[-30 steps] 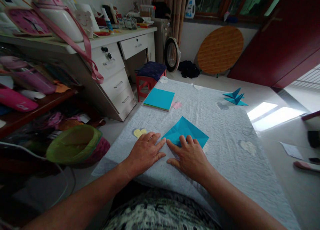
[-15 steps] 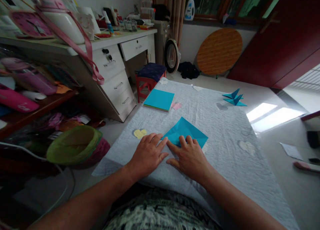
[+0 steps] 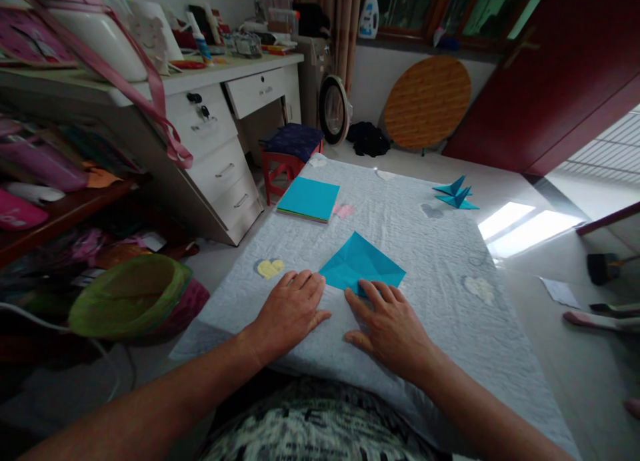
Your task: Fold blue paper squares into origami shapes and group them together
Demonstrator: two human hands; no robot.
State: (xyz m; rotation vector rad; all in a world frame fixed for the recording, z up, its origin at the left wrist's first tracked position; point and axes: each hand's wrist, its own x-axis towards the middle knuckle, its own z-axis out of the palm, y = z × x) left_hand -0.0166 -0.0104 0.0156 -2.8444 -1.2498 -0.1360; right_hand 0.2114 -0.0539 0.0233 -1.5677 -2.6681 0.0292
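A creased blue sheet of origami paper (image 3: 361,262) lies flat on the cloth-covered table, one corner pointing away from me. My left hand (image 3: 293,307) rests palm down at its left corner, fingers stretched out and the tips at the paper's edge. On the near edge lies my right hand (image 3: 383,314), its fingers spread and the tips pressing on the paper, thumb apart. Part of the near edge is hidden beneath the right fingers. Farther left sits a stack of origami paper (image 3: 309,198) with a blue sheet on top. Folded blue paper pieces (image 3: 457,194) stand at the far right.
The table wears a pale grey cloth (image 3: 425,354) with heart patches. A green-lined bin (image 3: 130,297) stands on the floor at left, near a white desk (image 3: 210,127) with drawers. Beyond the table are a red stool (image 3: 285,164) and an open-doored washing machine (image 3: 333,109).
My right hand has slid right along the paper's near edge, away from my left hand. The left hand stays near the left corner. The whole view has shifted slightly.
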